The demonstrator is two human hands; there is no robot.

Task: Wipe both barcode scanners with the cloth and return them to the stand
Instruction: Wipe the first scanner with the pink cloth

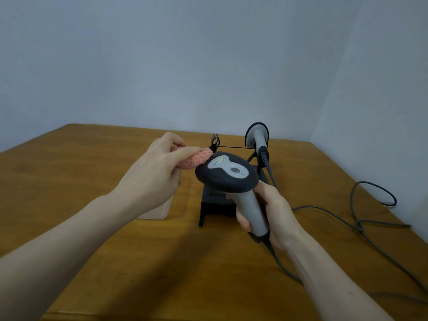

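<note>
A pale grey-blue wall [208, 54] fills the upper half of the view, meeting in a corner behind the far right of the wide brown wooden table [92, 262] that takes up the lower half. Near the middle of the table stands a black metal stand [214, 205] — a dark base with a thin cross rod running between a clip-like cradle on its left and a second cradle on its right.

The right cradle carries a grey and black handheld barcode scanner [257, 135], head up at the back, its coiled black strain relief hanging down beside the stand. In front of the stand, lifted off the table, is the other grey-handled barcode scanner with a broad black head [228, 173]; its head is tilted toward the camera, showing a light grey panel with a small button and a label.

The right hand [271, 214] is wrapped round that scanner's grey handle, fingers curled on the left side and thumb side behind. The left hand [157, 172] pinches a small pink fluffy cloth [196, 159] between thumb and fingers, and the cloth's end touches the upper left edge of the black head.

Thin grey cables [361, 225] loop and cross over the right part of the table. Under the left wrist lies a pale translucent flat packet [159, 210] — its contents cannot be made out.
</note>
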